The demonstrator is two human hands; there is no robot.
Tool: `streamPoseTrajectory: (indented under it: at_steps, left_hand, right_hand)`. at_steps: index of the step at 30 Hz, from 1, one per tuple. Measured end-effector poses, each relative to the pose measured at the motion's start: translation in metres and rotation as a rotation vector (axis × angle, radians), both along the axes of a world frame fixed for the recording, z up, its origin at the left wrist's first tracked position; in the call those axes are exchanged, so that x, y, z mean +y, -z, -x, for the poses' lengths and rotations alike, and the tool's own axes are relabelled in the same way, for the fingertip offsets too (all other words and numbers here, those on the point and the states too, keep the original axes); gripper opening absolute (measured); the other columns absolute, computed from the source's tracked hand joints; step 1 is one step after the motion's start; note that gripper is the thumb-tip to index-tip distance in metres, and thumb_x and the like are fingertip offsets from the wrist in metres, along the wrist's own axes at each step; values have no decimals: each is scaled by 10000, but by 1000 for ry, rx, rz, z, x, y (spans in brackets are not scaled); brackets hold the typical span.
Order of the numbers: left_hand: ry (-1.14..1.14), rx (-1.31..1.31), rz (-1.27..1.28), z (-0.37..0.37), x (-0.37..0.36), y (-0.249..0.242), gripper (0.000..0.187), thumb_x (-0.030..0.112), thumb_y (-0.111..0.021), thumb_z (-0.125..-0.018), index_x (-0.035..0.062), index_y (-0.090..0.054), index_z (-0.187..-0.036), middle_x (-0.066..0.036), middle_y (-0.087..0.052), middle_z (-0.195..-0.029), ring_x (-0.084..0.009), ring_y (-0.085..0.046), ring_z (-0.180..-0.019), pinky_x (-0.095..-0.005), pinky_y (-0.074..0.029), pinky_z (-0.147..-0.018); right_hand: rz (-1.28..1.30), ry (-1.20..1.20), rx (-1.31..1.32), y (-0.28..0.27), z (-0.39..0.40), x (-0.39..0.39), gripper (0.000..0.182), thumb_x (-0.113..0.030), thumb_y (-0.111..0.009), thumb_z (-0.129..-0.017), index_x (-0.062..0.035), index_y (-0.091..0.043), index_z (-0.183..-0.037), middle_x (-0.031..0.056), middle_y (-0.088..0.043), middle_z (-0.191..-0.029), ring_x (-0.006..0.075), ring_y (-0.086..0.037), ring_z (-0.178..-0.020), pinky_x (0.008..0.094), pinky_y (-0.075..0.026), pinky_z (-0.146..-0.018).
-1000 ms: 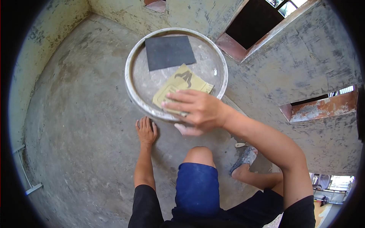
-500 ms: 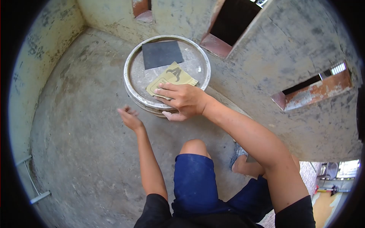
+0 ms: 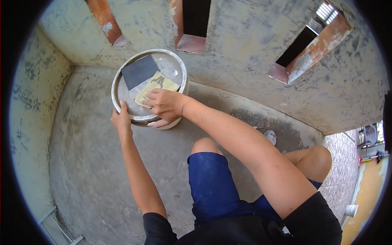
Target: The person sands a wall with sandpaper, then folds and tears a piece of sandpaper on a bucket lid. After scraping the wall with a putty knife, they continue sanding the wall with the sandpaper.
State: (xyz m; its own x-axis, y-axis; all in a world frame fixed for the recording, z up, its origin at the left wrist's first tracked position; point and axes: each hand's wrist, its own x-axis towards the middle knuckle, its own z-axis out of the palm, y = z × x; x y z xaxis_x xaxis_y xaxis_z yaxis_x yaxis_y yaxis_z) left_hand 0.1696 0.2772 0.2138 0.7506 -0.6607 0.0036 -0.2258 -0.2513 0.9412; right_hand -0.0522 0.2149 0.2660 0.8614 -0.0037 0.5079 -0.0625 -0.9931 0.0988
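Observation:
A round bucket [image 3: 184,77] with a pale rim stands upright on the floor near the wall. On its top lie a tan sandpaper sheet [image 3: 164,83] with a dark printed mark and a dark grey sheet [image 3: 140,71], partly overlapped by the tan one. My right hand [image 3: 166,105] has its curled fingers on the near edge of the tan sheet, the thumb down by the rim. At the left side of the bucket, my left hand [image 3: 121,118] grips the rim, thumb on top and fingers outside.
A rough plastered wall [image 3: 241,53] with several slot openings rises behind the bucket. My bent knee [image 3: 207,146] is in front of it. Metal bars [image 3: 61,226] stand at the lower left, and a white cup-like object [image 3: 351,210] is at the far right.
My left hand has come from beside the bucket onto its rim. My right hand stays at the tan sheet, fingers more curled. The view has turned, shifting the bucket leftward.

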Motion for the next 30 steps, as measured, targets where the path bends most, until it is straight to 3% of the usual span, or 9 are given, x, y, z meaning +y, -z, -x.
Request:
streamPoseTrajectory:
  at_steps: [2,6,12,13,16,22,25,28,30]
  left_hand:
    - [-7,63,16,-5,4,0,512,359,-684,-944,-79,-677,-1208,-202,-721,-1069,-239,-662,-940,-384,-518,-867]
    - [-63,79,-23,-32,59,-15,505,353,-657,-978,-86,-660,-1227,-156,-710,-1036,-208,-645,-939,-347,-511,-851]
    - [-301,171,38,-60,152,13,512,351,-599,-1021,-101,-631,-1259,-175,-688,-1146,-222,-640,-1033,-371,-497,-926]
    - [-314,170,29,-54,153,13,512,351,-599,-1021,-101,-631,-1259,-175,-688,-1146,-222,-640,-1033,-371,-497,-926]
    - [-425,-84,-26,-39,141,15,569,379,-570,-1025,-140,-606,-1256,-237,-686,-1151,-286,-641,-1044,-411,-484,-952]
    - [-508,-73,-45,-45,130,19,651,445,-591,-985,-152,-601,-1244,-331,-638,-1190,-408,-623,-1099,-481,-461,-985]
    - [-554,-120,-147,-49,129,23,707,481,-592,-971,-153,-558,-1282,-383,-561,-1244,-488,-576,-1145,-516,-442,-1016]
    - [-505,-103,-129,-48,130,20,727,492,-588,-969,-148,-537,-1308,-389,-533,-1273,-487,-543,-1192,-518,-417,-1044]
    - [-510,-104,-173,-41,129,13,737,486,-580,-971,-139,-497,-1352,-392,-469,-1343,-485,-495,-1247,-513,-390,-1074]
  right_hand:
    - [-123,108,39,-8,1,10,587,-529,-696,-810,-7,-739,-1073,138,-705,-1125,279,-656,-1010,384,-478,-962]
    - [-411,333,-329,9,-36,48,495,-462,-634,-898,-37,-735,-1132,126,-727,-1094,282,-660,-1074,457,-439,-1002]
    - [-383,118,-209,15,-94,82,498,-281,-626,-858,-33,-663,-1289,150,-737,-1067,289,-642,-1130,478,-428,-1010]
    - [-451,167,-48,8,-93,75,515,-203,-618,-823,-33,-650,-1308,149,-741,-1012,283,-644,-1124,452,-439,-986]
    - [-514,189,-88,6,-92,48,504,-148,-596,-832,-33,-641,-1320,140,-737,-978,278,-649,-1107,414,-449,-960]
    - [-627,178,-96,7,-99,48,519,-45,-579,-823,-68,-637,-1338,180,-726,-987,320,-645,-1100,424,-465,-989]
    - [-607,181,-151,1,-98,49,527,-29,-569,-823,-88,-638,-1343,196,-719,-999,325,-652,-1080,403,-492,-944]
    - [-679,206,-112,-8,-96,51,553,2,-580,-838,-96,-602,-1382,245,-699,-998,377,-671,-981,413,-522,-868]
    - [-1032,231,-331,-12,-97,54,607,31,-603,-850,-100,-539,-1439,286,-678,-1007,423,-675,-904,441,-533,-804]
